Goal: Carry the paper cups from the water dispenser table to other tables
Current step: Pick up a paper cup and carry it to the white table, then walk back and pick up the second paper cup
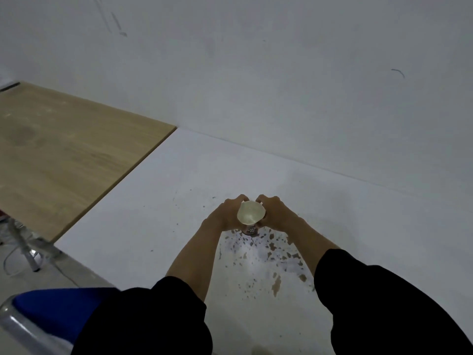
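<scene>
Here, wall (281,73): a pale, scuffed surface is filling the upper half of the view, running behind both tables.
White table (371,226): it is stretching across the lower right, carrying brown and grey stains just below the hands.
Wooden table (64,149): it is sitting flush against the white table's left edge; its far left side is running out of view.
Sleeves (384,303): black fabric is covering both forearms up to mid-arm and getting cut off at the bottom edge.
Blue seat (58,313): it is showing at the lower left with a metal frame, only partly in view.
Left hand (226,213): it is curling closed around the left side of the cup, fingers wrapping the wall.
Right hand (276,212): it is closing on the cup's right side in the same way, thumb near the rim.
Paper cup (251,213): it is standing upright between the two hands over the white table, its round pale mouth facing the camera, with a dark printed pattern peeking out low on the wall.
Hard to make out: whether the cup's base is touching the table, what the print is showing, and whether liquid is sitting inside.
</scene>
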